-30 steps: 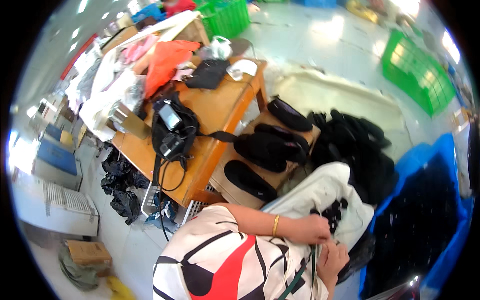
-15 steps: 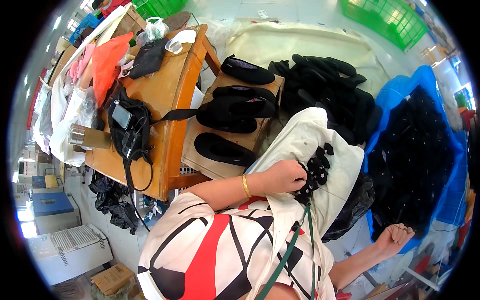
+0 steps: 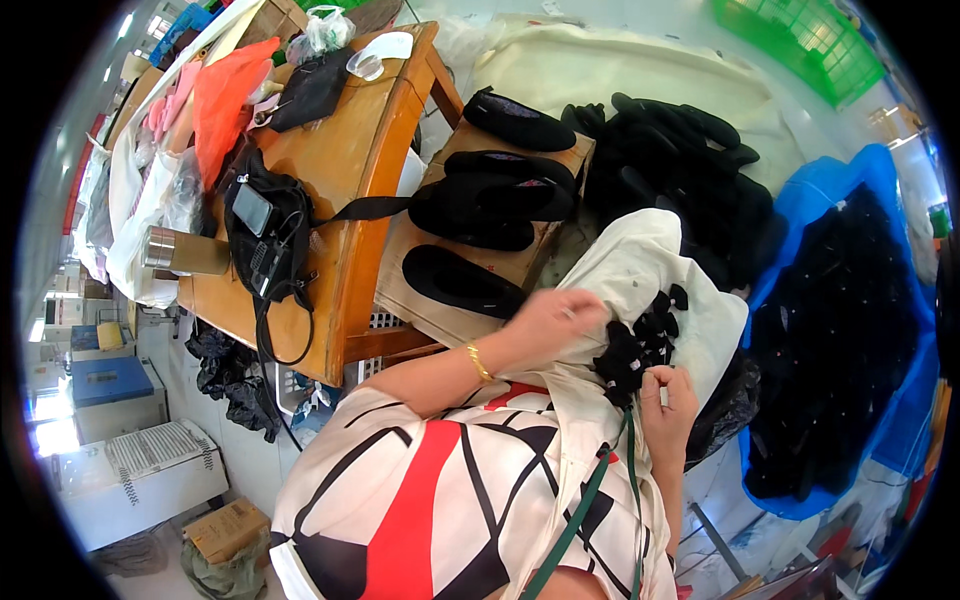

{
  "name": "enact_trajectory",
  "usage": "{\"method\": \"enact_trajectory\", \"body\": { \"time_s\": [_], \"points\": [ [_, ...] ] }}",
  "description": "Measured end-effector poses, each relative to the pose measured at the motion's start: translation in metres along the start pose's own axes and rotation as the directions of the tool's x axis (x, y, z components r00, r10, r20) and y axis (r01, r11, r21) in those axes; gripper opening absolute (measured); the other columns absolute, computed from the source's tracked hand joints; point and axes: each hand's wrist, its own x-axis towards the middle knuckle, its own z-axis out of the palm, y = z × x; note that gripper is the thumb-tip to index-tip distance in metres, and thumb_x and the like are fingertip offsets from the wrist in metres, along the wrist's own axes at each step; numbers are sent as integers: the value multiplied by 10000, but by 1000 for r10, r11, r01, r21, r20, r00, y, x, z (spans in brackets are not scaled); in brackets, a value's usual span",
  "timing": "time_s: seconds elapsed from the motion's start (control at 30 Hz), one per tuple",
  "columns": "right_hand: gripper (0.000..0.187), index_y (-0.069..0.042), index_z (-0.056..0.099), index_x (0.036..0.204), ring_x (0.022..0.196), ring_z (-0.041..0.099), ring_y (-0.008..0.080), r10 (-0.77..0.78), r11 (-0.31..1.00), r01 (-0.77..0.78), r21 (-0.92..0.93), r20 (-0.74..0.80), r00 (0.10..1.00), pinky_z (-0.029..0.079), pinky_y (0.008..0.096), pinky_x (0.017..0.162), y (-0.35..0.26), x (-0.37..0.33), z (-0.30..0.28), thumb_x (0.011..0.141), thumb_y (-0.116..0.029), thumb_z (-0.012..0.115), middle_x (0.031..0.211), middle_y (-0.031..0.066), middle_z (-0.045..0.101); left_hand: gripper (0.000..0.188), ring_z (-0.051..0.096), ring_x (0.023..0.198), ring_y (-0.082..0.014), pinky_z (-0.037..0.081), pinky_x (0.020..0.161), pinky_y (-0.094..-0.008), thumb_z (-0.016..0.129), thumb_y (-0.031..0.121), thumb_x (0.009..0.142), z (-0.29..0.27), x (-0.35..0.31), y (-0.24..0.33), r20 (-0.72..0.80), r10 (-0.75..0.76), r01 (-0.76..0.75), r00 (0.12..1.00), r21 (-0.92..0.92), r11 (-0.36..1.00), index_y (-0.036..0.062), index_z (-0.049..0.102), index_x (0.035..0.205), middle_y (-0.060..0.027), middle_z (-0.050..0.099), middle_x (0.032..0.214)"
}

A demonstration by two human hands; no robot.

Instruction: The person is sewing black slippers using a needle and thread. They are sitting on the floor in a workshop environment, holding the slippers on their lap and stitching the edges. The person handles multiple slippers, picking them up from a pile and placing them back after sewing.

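Observation:
Small black pieces (image 3: 654, 330), some with tiny pale spots, lie heaped on a cream cloth (image 3: 632, 250) over my lap. My right hand (image 3: 668, 405) is at the heap's near right edge, thumb and fingers pinched together; whatever they may hold is too small to make out. To the left of the heap, my left hand (image 3: 560, 322), below a gold bracelet (image 3: 479, 363), is smeared by motion, and its grip does not show clearly. Beyond that hand, several black slip-on shoes (image 3: 463, 282) rest on a cardboard box (image 3: 420, 312).
At right stands a blue bag (image 3: 775, 300) full of similar black pieces. A pile of black shoes (image 3: 690, 190) lies ahead on pale sheeting (image 3: 620, 65). A wooden table (image 3: 340, 260) at left bears a black bag (image 3: 268, 225) and a metal flask (image 3: 188, 251).
My right hand has come from the blue bag's edge to the heap on my lap. My left hand has moved off the heap, up and to the left. The whole view has shifted slightly.

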Motion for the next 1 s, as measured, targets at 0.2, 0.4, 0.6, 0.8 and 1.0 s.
{"method": "enact_trajectory", "body": {
  "time_s": [0.2, 0.4, 0.6, 0.8, 1.0],
  "points": [
    [3, 5, 638, 897, 745, 552, 103, 109, 989, -98, 111, -106, 988, 446, 237, 694, 13, 1, -13, 897, 2, 639, 805, 40, 591, 207, 478, 612, -95, 380, 546, -272, 792, 202, 801, -118, 2, -91, -705, -470, 116, 531, -489, 864, 117, 605, 825, 14, 527, 688],
    [36, -18, 667, 884, 702, 588, 188, 57, 987, -43, 154, -88, 994, 466, 292, 635, 9, 9, -15, 855, -21, 690, 770, 77, 622, 501, 631, 887, -318, 539, 765, -422, 840, 261, 795, -176, 25, -178, -638, -700, 126, 321, -703, 700, -37, 594, 1113, -172, 608, 1035],
    [58, -3, 664, 894, 697, 577, 155, 155, 970, -118, 212, -167, 974, 463, 272, 627, 19, -4, -22, 868, -43, 697, 771, 65, 611, 131, 612, 720, -222, 550, 680, -358, 675, 66, 842, -170, 18, -169, -738, -601, 59, 308, -616, 786, 3, 607, 934, -112, 618, 815],
    [83, 3, 649, 907, 730, 526, 87, 371, 852, -258, 456, -176, 912, 441, 236, 683, 38, -13, -32, 920, -77, 665, 812, 21, 596, 88, 529, 667, -103, 452, 597, -245, 629, 35, 831, -110, -16, -60, -763, -25, -47, 646, -72, 996, 57, 560, 881, -18, 555, 756],
    [82, 1, 650, 910, 736, 532, 91, 359, 838, -219, 500, -204, 911, 448, 240, 681, 32, -11, -28, 917, -78, 668, 825, 27, 607, 166, 432, 581, -105, 399, 525, -273, 629, 18, 782, -28, -17, 13, -103, 343, -186, 934, 679, 711, 21, 530, 915, -27, 443, 660]
  ]
}}
